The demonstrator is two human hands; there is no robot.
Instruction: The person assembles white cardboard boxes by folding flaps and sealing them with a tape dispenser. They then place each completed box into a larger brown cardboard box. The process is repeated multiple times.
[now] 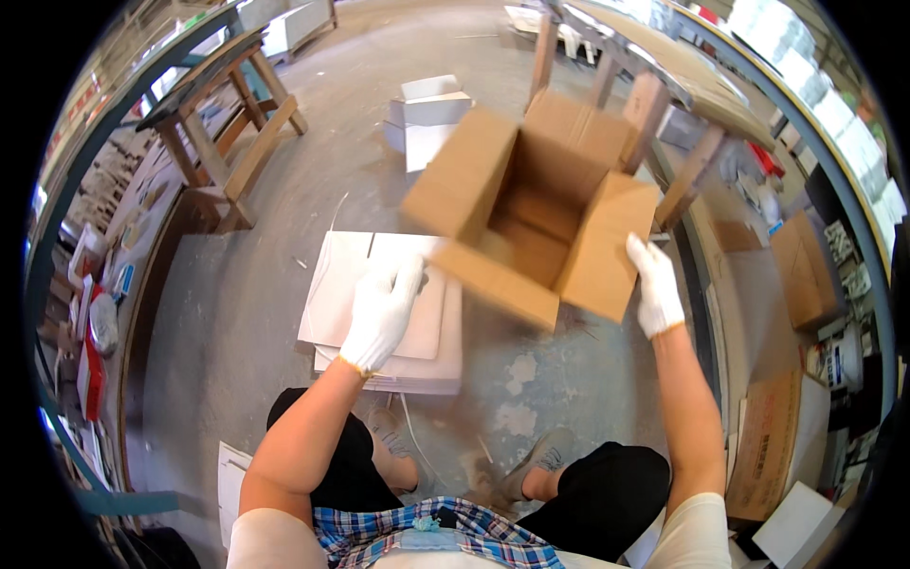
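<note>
An open brown cardboard box (540, 228), blurred by motion, hangs tilted in front of me, its flaps spread and its inside showing. My right hand (656, 284), in a white glove, grips the flap on the box's right side. My left hand (381, 313), gloved too, is near the corner of the near-left flap with its fingers partly bent and apart; I see no clear grip on the box. Below that hand lies a stack of flat white cartons (327, 294) on the floor.
Open white boxes (431, 128) stand on the floor farther ahead. A wooden trestle (223, 142) is at the far left, and a wooden table (682, 76) at the far right. Shelving with tools lines the left. Brown cartons (806, 270) sit along the right.
</note>
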